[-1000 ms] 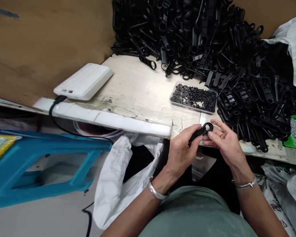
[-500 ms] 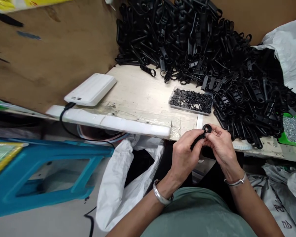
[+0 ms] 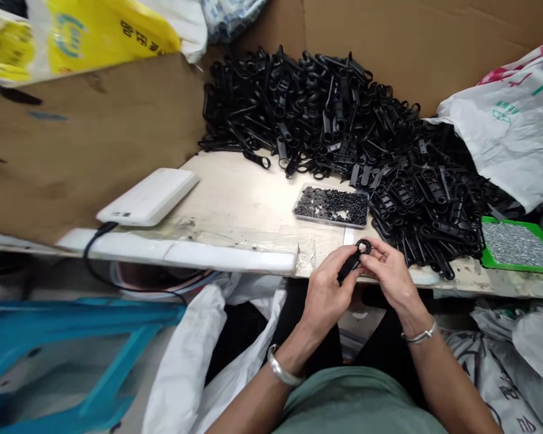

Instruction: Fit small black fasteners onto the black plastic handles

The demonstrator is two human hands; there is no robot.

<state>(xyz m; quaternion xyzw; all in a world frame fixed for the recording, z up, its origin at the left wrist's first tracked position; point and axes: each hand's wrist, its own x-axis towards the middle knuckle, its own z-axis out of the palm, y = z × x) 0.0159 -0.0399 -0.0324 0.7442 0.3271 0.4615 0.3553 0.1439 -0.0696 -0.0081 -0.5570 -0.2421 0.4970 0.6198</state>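
Observation:
Both hands meet at the table's front edge around one black plastic part with a ring at its end (image 3: 349,267). My left hand (image 3: 324,283) is closed on the flat body of this part, thumb and fingers on either side. At the ring end, my right hand (image 3: 388,271) pinches the part's rim with thumb and fingertips. Whether the right fingers also hold something small cannot be made out. Just beyond the hands lies a clear shallow tray (image 3: 330,223) of small black pieces. A large heap of similar black parts (image 3: 298,114) rises behind it.
A green tray (image 3: 520,265) of small metal pieces is on the right, beside a white plastic bag (image 3: 502,132). A white box-shaped device (image 3: 149,196) with a black cable lies on the left. Below stand a blue plastic stool (image 3: 113,374) and an open white sack (image 3: 181,355).
The camera view has tilted up, so more of the back wall and bags shows. The black part has turned in my hands, and its flat body is now more visible.

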